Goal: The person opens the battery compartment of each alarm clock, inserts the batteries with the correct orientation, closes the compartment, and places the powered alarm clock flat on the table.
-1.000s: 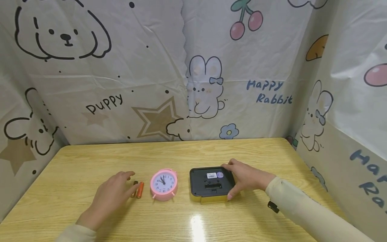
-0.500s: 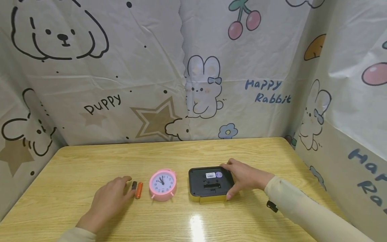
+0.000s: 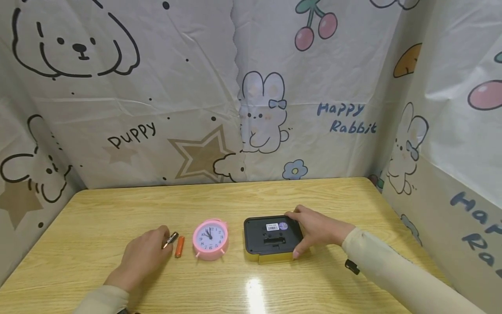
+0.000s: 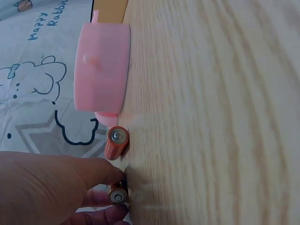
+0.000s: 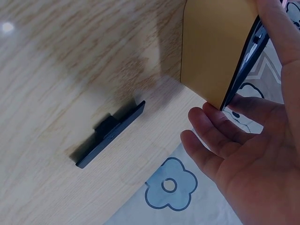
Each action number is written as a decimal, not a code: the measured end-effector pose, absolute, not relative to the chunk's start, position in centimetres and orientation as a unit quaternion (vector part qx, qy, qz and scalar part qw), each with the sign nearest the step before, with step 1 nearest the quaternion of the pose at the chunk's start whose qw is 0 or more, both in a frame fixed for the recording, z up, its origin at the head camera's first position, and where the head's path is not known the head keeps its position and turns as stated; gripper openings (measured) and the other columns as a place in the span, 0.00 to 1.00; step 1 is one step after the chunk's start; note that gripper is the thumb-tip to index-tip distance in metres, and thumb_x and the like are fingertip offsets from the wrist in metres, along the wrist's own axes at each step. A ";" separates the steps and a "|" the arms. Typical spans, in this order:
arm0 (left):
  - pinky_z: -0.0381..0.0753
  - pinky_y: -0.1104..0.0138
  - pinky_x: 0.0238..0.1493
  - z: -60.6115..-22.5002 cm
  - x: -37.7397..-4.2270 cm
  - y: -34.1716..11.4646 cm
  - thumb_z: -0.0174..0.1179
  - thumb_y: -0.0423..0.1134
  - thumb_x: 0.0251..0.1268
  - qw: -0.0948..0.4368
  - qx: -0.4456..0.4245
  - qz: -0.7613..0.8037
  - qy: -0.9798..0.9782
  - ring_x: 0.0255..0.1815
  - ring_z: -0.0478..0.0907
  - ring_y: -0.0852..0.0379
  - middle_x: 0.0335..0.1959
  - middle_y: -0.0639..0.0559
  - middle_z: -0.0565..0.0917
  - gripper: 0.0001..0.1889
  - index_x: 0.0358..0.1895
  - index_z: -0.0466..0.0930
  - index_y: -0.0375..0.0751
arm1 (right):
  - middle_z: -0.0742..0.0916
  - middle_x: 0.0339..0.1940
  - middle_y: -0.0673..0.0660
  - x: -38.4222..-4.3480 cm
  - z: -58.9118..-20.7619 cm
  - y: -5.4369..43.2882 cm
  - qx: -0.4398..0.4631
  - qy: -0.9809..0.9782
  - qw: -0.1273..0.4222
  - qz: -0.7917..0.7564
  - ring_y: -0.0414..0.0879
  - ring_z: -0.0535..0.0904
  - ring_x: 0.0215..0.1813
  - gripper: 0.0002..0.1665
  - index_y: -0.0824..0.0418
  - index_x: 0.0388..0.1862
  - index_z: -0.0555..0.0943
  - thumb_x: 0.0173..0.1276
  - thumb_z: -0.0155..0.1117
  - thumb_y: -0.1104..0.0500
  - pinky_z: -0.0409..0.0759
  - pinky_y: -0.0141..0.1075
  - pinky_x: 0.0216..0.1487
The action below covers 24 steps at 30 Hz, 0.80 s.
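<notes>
My left hand pinches a dark battery with a coppery end between thumb and fingers, tilted in the head view. In the left wrist view this battery is right by the tabletop; whether it touches I cannot tell. Just right of it lies an orange battery. Past that sits a pink round alarm clock, dial upward. My right hand grips the right end of a rectangular gold-sided device, thumb at the near edge, fingers at the far edge. Its black back, with an uncovered battery slot, faces up.
A small black cover strip with a tab lies on the wooden table beside the right hand. Printed cloth walls enclose the back and both sides of the table.
My left fingers have closed on the dark battery and turned it from lying alongside the orange one to a slant. The right hand and the gold-sided device stay in place.
</notes>
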State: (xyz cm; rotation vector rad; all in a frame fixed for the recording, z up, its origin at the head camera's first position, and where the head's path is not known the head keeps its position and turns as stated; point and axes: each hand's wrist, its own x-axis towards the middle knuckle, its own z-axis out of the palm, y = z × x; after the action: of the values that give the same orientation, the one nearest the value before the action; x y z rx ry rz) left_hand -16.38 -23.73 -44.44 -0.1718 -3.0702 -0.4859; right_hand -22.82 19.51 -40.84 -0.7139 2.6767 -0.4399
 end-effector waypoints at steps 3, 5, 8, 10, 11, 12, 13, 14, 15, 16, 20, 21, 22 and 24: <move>0.63 0.64 0.21 -44.5 -16.5 -23.8 0.63 0.37 0.63 0.017 -0.057 -0.149 -0.987 0.22 0.67 0.57 0.21 0.55 0.73 0.06 0.33 0.75 0.41 | 0.77 0.57 0.57 -22.8 -40.9 19.5 -0.251 0.941 0.167 -0.155 0.46 0.73 0.52 0.72 0.64 0.77 0.66 0.35 0.87 0.35 0.77 0.45 0.62; 0.63 0.64 0.21 -44.5 -16.6 -23.9 0.63 0.37 0.64 0.017 -0.057 -0.144 -0.988 0.23 0.67 0.57 0.21 0.55 0.73 0.07 0.31 0.74 0.42 | 0.77 0.57 0.57 -22.8 -40.8 19.5 -0.251 0.941 0.167 -0.156 0.46 0.73 0.52 0.72 0.64 0.76 0.66 0.35 0.87 0.36 0.77 0.46 0.62; 0.63 0.64 0.22 -44.4 -16.5 -24.0 0.62 0.37 0.66 0.015 -0.056 -0.139 -0.989 0.23 0.68 0.57 0.22 0.54 0.74 0.07 0.32 0.75 0.41 | 0.77 0.57 0.57 -22.8 -40.8 19.5 -0.249 0.941 0.169 -0.156 0.46 0.73 0.52 0.72 0.64 0.76 0.66 0.35 0.88 0.36 0.77 0.46 0.61; 0.64 0.64 0.22 -44.3 -16.5 -24.0 0.61 0.37 0.66 0.013 -0.055 -0.138 -0.989 0.23 0.68 0.57 0.22 0.54 0.74 0.07 0.32 0.76 0.41 | 0.77 0.57 0.57 -22.8 -40.8 19.5 -0.247 0.941 0.169 -0.156 0.46 0.73 0.51 0.72 0.64 0.76 0.66 0.35 0.88 0.36 0.77 0.46 0.61; 0.64 0.64 0.21 -44.3 -16.5 -24.1 0.61 0.37 0.67 0.014 -0.055 -0.136 -0.989 0.23 0.68 0.57 0.22 0.54 0.74 0.07 0.32 0.76 0.40 | 0.77 0.57 0.57 -22.8 -40.8 19.5 -0.246 0.941 0.170 -0.155 0.46 0.73 0.51 0.71 0.64 0.76 0.66 0.36 0.88 0.36 0.77 0.46 0.60; 0.64 0.64 0.21 -44.2 -16.5 -24.1 0.60 0.37 0.67 0.014 -0.054 -0.136 -0.989 0.23 0.68 0.57 0.22 0.54 0.74 0.07 0.32 0.76 0.40 | 0.77 0.57 0.57 -22.8 -40.8 19.5 -0.246 0.941 0.170 -0.155 0.46 0.73 0.51 0.71 0.64 0.76 0.66 0.36 0.88 0.36 0.77 0.46 0.60; 0.65 0.64 0.21 -44.1 -16.5 -24.1 0.60 0.38 0.68 0.015 -0.055 -0.136 -0.989 0.23 0.68 0.57 0.23 0.54 0.75 0.07 0.32 0.76 0.40 | 0.77 0.57 0.57 -22.8 -40.8 19.5 -0.246 0.941 0.170 -0.155 0.46 0.73 0.51 0.71 0.63 0.76 0.66 0.36 0.88 0.36 0.77 0.46 0.61; 0.65 0.64 0.21 -44.1 -16.5 -24.1 0.59 0.38 0.68 0.018 -0.056 -0.136 -0.989 0.23 0.68 0.57 0.23 0.54 0.75 0.07 0.33 0.75 0.40 | 0.77 0.57 0.57 -22.8 -40.8 19.5 -0.246 0.942 0.170 -0.155 0.46 0.73 0.52 0.71 0.63 0.76 0.66 0.36 0.88 0.36 0.77 0.46 0.61; 0.65 0.64 0.21 -44.0 -16.5 -24.2 0.59 0.38 0.69 0.021 -0.058 -0.136 -0.989 0.23 0.68 0.57 0.23 0.54 0.75 0.07 0.33 0.75 0.40 | 0.77 0.58 0.57 -22.8 -40.8 19.4 -0.246 0.941 0.171 -0.154 0.46 0.73 0.52 0.71 0.63 0.77 0.66 0.36 0.88 0.36 0.77 0.46 0.61; 0.64 0.64 0.21 -43.9 -16.4 -24.2 0.59 0.38 0.70 0.023 -0.060 -0.137 -0.989 0.23 0.68 0.57 0.23 0.53 0.74 0.07 0.33 0.75 0.40 | 0.77 0.58 0.57 -22.8 -40.8 19.4 -0.246 0.941 0.171 -0.154 0.46 0.73 0.52 0.72 0.63 0.77 0.66 0.36 0.87 0.36 0.77 0.46 0.62; 0.64 0.64 0.20 -43.5 -16.3 -24.1 0.59 0.38 0.71 0.035 -0.073 -0.137 -0.987 0.22 0.68 0.57 0.22 0.54 0.74 0.07 0.35 0.75 0.38 | 0.77 0.58 0.57 -22.8 -40.8 19.4 -0.244 0.941 0.173 -0.157 0.46 0.73 0.53 0.72 0.63 0.77 0.66 0.35 0.88 0.36 0.77 0.46 0.62; 0.64 0.64 0.20 -43.5 -16.2 -24.1 0.59 0.38 0.71 0.039 -0.077 -0.136 -0.987 0.22 0.67 0.57 0.22 0.54 0.74 0.07 0.36 0.75 0.38 | 0.77 0.58 0.57 -22.8 -40.8 19.5 -0.244 0.941 0.173 -0.157 0.46 0.73 0.52 0.72 0.63 0.77 0.66 0.35 0.88 0.36 0.77 0.46 0.62; 0.64 0.64 0.20 -43.3 -16.2 -24.1 0.59 0.38 0.71 0.041 -0.080 -0.135 -0.987 0.22 0.67 0.58 0.22 0.54 0.74 0.07 0.36 0.75 0.38 | 0.77 0.57 0.57 -22.8 -40.8 19.5 -0.243 0.941 0.174 -0.157 0.46 0.73 0.52 0.72 0.64 0.77 0.66 0.35 0.88 0.36 0.77 0.46 0.62; 0.63 0.64 0.20 -43.1 -16.1 -24.0 0.59 0.37 0.71 0.044 -0.086 -0.134 -0.986 0.21 0.67 0.58 0.22 0.54 0.75 0.06 0.37 0.76 0.37 | 0.77 0.57 0.57 -22.8 -40.8 19.5 -0.243 0.941 0.174 -0.158 0.46 0.73 0.52 0.72 0.64 0.76 0.66 0.36 0.88 0.37 0.77 0.46 0.62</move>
State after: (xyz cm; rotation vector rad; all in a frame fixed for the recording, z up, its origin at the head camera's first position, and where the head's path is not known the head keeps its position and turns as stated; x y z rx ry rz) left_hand -16.14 -23.96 -43.15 -0.2642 -3.0143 -0.4087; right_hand -22.81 19.50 -40.80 -0.6891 2.6671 -0.4490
